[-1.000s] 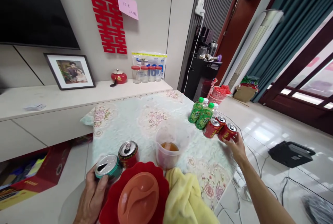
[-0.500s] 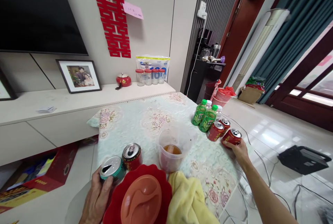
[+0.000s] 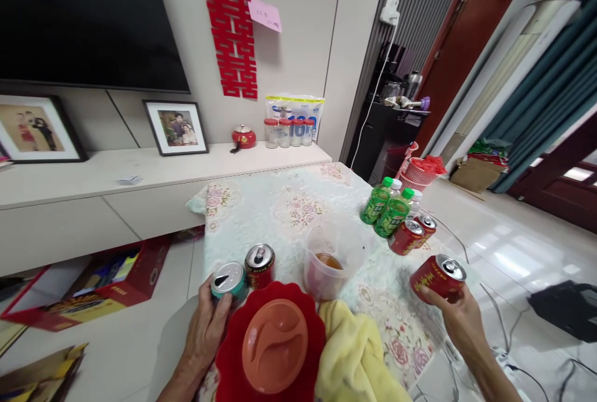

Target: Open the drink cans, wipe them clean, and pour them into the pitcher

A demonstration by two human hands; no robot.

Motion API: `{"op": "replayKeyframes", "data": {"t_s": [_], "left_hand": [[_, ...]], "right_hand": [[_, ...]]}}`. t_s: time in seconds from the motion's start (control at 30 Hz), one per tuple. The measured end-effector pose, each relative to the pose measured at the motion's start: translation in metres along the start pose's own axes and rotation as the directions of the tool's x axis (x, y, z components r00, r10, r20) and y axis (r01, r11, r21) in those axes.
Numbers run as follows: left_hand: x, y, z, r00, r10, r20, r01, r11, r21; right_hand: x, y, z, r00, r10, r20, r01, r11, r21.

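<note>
My right hand (image 3: 459,315) grips a red drink can (image 3: 437,279), tilted and held near the table's right edge. Around a teal can (image 3: 228,284) with an open top, my left hand (image 3: 209,321) is closed at the table's left edge. Right beside that can stands another opened red can (image 3: 260,265). A clear plastic tub (image 3: 321,277) with some brown liquid is in the middle. In front of me lies a red scalloped dish (image 3: 228,352) with an orange lid (image 3: 275,346). Two more red cans (image 3: 405,238) stand beyond my right hand.
Green-capped bottles (image 3: 392,215) stand at the table's far right, with white-capped ones behind. A yellow cloth (image 3: 357,352) lies right of the dish. Glass jars (image 3: 284,134) line the white cabinet. Cables and a black box (image 3: 566,308) are on the floor at right.
My right hand has lifted the red can away from the two other red cans and brought it nearer to me. My left hand stays on the teal can. The view has shifted left.
</note>
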State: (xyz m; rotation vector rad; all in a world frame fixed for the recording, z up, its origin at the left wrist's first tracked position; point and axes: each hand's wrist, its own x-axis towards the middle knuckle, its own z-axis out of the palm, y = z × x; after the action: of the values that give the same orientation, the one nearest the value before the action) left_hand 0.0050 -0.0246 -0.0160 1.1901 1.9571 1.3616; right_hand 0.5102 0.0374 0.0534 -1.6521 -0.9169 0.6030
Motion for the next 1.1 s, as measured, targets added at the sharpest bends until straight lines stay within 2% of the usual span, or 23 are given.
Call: {"op": "replayKeyframes", "data": {"t_s": [0.13,0.23,0.3,0.37,0.47,0.57,0.63,0.67,0.9,1.1], "left_hand": [[-0.003,0.006,0.0,1.0,0.001,0.012,-0.001,0.999,-0.034],[-0.004,0.008,-0.001,0.999,-0.013,0.049,0.016,0.999,-0.05],[-0.004,0.009,-0.001,0.999,-0.009,0.053,0.011,0.999,-0.05],[-0.004,0.008,0.0,0.999,0.006,0.043,-0.004,0.999,-0.048],[-0.004,0.007,0.001,0.999,0.021,0.027,-0.019,0.999,-0.046],[-0.004,0.006,0.001,0.999,0.022,0.04,-0.02,0.998,-0.053],[-0.004,0.007,0.001,0.999,0.02,0.049,-0.017,0.998,-0.058],[-0.004,0.007,0.002,0.999,0.022,0.049,-0.019,0.998,-0.059],[-0.004,0.007,0.002,0.999,0.019,0.046,-0.017,0.999,-0.049],[-0.004,0.01,0.002,0.999,0.037,0.034,-0.035,0.997,-0.062]], "right_hand": [[-0.013,-0.047,0.007,0.982,-0.059,0.177,0.056,0.998,0.022],[-0.016,-0.084,0.016,0.946,-0.214,0.242,0.237,0.969,-0.072],[-0.016,-0.106,0.023,0.899,-0.337,0.279,0.393,0.902,-0.177],[-0.015,-0.124,0.03,0.81,-0.48,0.337,0.57,0.782,-0.253],[-0.011,-0.144,0.04,0.594,-0.678,0.432,0.803,0.529,-0.273],[-0.009,-0.159,0.048,0.408,-0.764,0.501,0.911,0.301,-0.282],[-0.008,-0.167,0.053,0.318,-0.78,0.539,0.941,0.19,-0.281],[-0.008,-0.17,0.055,0.289,-0.78,0.555,0.948,0.152,-0.28],[-0.008,-0.182,0.067,0.208,-0.741,0.638,0.954,0.008,-0.301],[-0.004,-0.187,0.072,0.169,-0.715,0.678,0.949,-0.068,-0.308]]}}
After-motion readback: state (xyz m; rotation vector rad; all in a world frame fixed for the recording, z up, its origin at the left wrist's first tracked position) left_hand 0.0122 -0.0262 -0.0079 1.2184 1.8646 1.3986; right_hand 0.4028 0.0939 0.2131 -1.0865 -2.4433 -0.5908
